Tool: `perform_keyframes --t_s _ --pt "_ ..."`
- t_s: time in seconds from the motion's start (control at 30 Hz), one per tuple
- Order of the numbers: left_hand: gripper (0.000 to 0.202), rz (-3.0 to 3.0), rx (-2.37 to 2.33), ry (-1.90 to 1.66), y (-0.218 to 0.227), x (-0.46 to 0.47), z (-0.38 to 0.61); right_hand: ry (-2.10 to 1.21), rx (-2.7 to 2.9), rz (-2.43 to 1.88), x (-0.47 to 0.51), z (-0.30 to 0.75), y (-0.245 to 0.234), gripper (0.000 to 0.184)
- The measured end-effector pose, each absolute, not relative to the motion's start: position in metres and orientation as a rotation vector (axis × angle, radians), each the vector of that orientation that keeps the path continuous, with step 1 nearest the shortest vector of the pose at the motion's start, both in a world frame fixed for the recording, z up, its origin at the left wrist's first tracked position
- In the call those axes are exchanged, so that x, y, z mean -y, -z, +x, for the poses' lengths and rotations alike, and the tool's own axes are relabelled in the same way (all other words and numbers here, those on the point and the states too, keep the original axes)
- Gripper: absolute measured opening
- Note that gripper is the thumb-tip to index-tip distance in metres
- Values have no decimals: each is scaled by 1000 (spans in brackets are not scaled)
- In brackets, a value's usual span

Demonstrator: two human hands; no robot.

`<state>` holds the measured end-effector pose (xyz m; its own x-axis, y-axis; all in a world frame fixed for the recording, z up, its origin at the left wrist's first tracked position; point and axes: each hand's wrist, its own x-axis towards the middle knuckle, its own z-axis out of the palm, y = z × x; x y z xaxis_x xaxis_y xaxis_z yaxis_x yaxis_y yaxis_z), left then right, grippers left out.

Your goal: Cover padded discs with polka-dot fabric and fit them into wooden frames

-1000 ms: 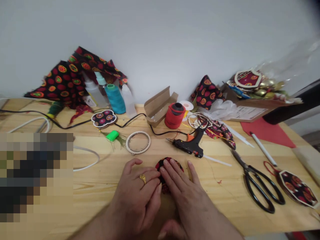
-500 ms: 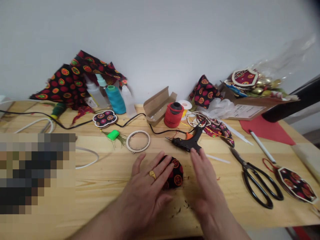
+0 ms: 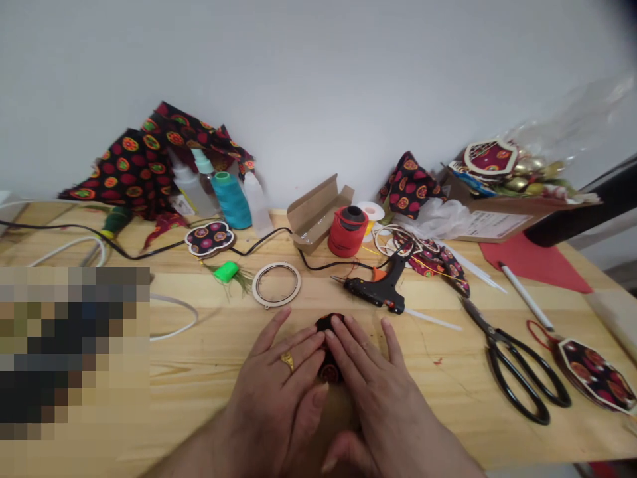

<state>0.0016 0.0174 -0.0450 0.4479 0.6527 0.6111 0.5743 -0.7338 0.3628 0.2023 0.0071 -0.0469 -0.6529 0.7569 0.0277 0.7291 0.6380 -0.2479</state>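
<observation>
A dark round piece of patterned fabric [image 3: 329, 369] lies on the wooden table, mostly covered by both hands. My left hand [image 3: 281, 372], with a gold ring on a finger, rests flat over its left side with fingers stretched. My right hand [image 3: 371, 372] lies flat on its right side, fingers extended, the fingertips of both hands nearly meeting on the cloth. Just beyond them are a round wooden ring frame [image 3: 255, 284] and a black glue gun [image 3: 375, 289] with a white glue stick at its back. Black-handled scissors [image 3: 517, 362] lie to the right.
Behind stand a teal thread cone [image 3: 232, 200], an open cardboard box [image 3: 318, 222] and a red spool [image 3: 347, 232]. An octagonal fabric ornament [image 3: 594, 374] and a white pen [image 3: 526, 295] lie at right. Patterned cloth [image 3: 132, 162] is heaped back left. A black cable crosses the table.
My right hand has moved left from the bare table onto the fabric piece. My left hand has stayed on it. The view has shifted very slightly.
</observation>
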Motion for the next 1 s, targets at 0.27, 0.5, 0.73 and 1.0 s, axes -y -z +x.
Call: perform_keyframes --t_s 0.27,0.5,0.73,1.0 --pt "21 2477 -1181 -1197 48 -16 8 -377 2719 -1236 -7 204 52 93" --pt "27 2625 -1193 -1063 45 -17 0 -258 2346 -1298 -11 213 32 68" --pt "40 2750 -1214 -778 43 -19 0 -219 2235 -1533 -35 194 19 22" --pt "44 2748 -1066 -684 42 -18 5 -299 2495 -1758 -63 176 12 20"
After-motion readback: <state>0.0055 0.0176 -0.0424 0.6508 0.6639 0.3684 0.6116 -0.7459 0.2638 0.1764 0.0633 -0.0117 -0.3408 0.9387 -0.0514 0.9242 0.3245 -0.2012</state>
